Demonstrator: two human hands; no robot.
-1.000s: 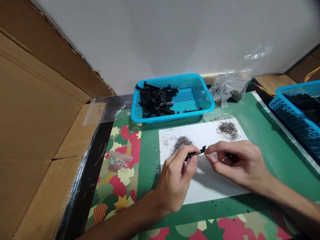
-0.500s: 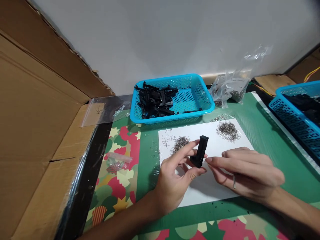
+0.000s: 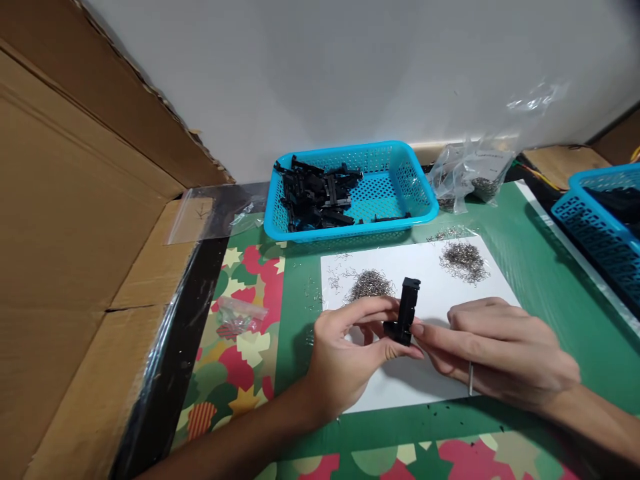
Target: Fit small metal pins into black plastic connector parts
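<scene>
My left hand (image 3: 345,363) holds a narrow black plastic part (image 3: 407,310) upright over the white sheet, its wider foot between thumb and fingers. Closed in a pinch, my right hand (image 3: 505,350) has its thumb and index fingertips against the part's right side, low down. Anything tiny between those fingertips is hidden. A thin metal rod (image 3: 471,379) pokes out below the curled fingers of my right hand. Under and behind the hands lies the white sheet (image 3: 425,387), with a pile of small bent wire pieces (image 3: 371,285) on its left and another pile (image 3: 464,262) farther right.
A blue basket (image 3: 350,235) with similar black parts stands behind the sheet. Clear bags (image 3: 485,177) of metal pieces lean to its right. Another blue basket (image 3: 600,220) stands at the right edge. Cardboard (image 3: 75,220) walls the left side; a small plastic bag (image 3: 243,313) lies nearby.
The black part now stands more upright and sits slightly lower in view. My right fingertips have come closer, now against its side. The whole view has shifted slightly.
</scene>
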